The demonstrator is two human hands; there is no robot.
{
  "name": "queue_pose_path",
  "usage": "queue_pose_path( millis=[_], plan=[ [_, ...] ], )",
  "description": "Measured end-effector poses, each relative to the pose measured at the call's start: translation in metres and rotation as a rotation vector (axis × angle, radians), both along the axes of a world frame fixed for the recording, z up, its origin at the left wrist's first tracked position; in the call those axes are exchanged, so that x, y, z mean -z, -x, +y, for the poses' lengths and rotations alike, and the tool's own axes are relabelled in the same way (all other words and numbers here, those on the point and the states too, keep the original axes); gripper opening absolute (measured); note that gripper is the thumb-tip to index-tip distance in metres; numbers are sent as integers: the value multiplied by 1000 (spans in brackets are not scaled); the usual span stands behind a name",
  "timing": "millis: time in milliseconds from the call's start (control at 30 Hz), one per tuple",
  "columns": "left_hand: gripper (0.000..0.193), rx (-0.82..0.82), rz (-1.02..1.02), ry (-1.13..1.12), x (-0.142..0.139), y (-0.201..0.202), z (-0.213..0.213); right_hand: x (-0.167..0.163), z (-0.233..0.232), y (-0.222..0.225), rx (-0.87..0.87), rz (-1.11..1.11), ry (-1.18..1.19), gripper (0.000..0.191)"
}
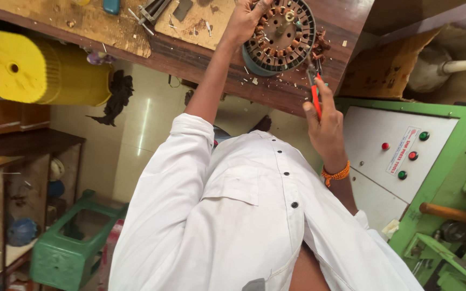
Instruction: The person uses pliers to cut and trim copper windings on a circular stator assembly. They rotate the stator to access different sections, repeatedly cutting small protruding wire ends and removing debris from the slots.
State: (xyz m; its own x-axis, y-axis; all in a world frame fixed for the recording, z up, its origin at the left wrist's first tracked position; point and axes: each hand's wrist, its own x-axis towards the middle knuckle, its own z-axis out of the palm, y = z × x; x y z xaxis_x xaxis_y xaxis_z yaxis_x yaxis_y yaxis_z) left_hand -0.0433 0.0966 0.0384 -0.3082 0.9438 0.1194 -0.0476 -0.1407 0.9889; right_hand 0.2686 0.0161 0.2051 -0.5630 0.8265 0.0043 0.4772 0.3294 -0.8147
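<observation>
A round motor stator (284, 35) with copper windings in its slots lies on the dark wooden workbench (200, 59). My left hand (244, 21) grips its left rim, the arm reaching out of a white sleeve. My right hand (324, 126), with an orange thread band at the wrist, holds red-handled pliers (315, 94). The pliers' jaws point up at the stator's lower right edge, where a tuft of copper wire (319, 46) sticks out. Small wire scraps lie around the stator.
A yellow ribbed cylinder (33, 67) lies under the bench's left end. A green machine with a white button panel (400, 151) stands at the right. A green plastic stool (66, 253) and wooden shelves (6, 205) are at the lower left. Small tools lie on a board (190, 16) at the bench's far side.
</observation>
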Motion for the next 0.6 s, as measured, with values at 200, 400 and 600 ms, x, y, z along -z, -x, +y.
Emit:
queue_pose_path(
  millis=[200,400,600],
  plan=[
    [39,46,23,-48,-2,8,-4,2,17,-4,-63,108,618,45],
    [37,64,-56,115,-12,9,-6,23,28,13,-53,305,1045,42],
    [39,82,-105,-21,-13,5,-10,24,33,10,-20,343,1123,45]
  ],
)
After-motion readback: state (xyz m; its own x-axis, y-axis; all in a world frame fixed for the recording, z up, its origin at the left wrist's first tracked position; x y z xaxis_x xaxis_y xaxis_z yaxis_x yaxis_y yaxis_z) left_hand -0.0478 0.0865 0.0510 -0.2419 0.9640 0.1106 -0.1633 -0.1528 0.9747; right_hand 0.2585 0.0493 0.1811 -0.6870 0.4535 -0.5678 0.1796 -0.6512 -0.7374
